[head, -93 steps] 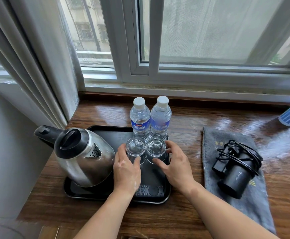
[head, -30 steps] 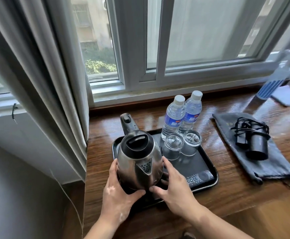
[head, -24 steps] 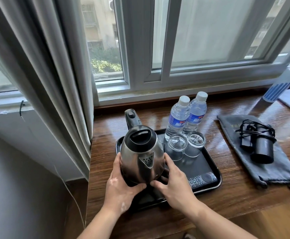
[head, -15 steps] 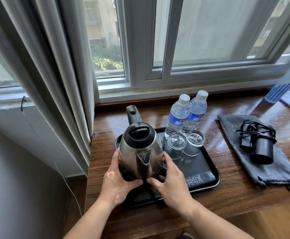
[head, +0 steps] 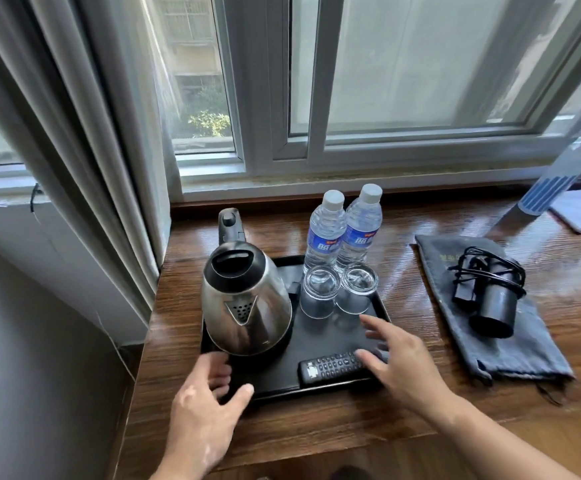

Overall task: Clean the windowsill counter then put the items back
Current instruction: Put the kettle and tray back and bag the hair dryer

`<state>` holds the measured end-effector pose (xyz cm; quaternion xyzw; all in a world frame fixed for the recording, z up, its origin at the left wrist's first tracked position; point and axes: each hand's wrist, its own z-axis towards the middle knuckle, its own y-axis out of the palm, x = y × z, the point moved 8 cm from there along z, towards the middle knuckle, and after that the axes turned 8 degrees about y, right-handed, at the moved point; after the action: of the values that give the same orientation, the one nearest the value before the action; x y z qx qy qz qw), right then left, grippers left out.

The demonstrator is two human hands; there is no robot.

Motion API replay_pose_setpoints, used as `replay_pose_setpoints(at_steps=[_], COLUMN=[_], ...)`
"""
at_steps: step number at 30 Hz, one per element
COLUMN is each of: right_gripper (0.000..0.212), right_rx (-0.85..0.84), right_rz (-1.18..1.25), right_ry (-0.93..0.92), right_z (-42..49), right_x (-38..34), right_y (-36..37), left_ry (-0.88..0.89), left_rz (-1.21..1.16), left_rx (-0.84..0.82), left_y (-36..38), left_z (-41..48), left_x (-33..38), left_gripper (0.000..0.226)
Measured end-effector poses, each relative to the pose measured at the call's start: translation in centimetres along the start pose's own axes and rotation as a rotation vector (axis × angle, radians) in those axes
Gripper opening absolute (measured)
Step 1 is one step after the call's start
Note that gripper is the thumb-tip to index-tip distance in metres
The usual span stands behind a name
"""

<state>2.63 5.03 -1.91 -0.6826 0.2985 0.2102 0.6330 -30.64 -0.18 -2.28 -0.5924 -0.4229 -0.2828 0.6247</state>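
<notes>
Head view: kettle (head: 246, 299), bottles (head: 326, 237), glasses (head: 318, 292) and remote (head: 330, 365) stand on the tray (head: 320, 336) on the glossy counter (head: 316, 427). The left hand (head: 202, 410) and right hand (head: 403, 368) hover at its near edge, fingers apart, gripping nothing. Likely only final straightening remains

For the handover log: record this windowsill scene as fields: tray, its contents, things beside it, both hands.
surface: brown wooden counter
tray: black rectangular tray, counter's left end
on tray: steel kettle with black lid, two clear glasses, black remote control
at tray's back edge: two clear plastic water bottles
right of tray: black corded device lying on grey fabric pouch
left hand: open, at tray's front left corner
right hand: open, spread over remote
</notes>
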Motion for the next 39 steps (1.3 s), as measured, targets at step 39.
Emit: replay_pose_setpoints(at_steps=[39], right_gripper=[0.085], right_rx=[-0.089], right_rz=[-0.18], right_ry=[-0.177], right_z=[1.1], right_x=[5.2], right_y=[-1.9], left_ry=[0.099], left_rz=[0.384], left_rx=[0.235], left_y=[5.8], left_z=[-3.4], left_x=[4.4], left_gripper=[0.022])
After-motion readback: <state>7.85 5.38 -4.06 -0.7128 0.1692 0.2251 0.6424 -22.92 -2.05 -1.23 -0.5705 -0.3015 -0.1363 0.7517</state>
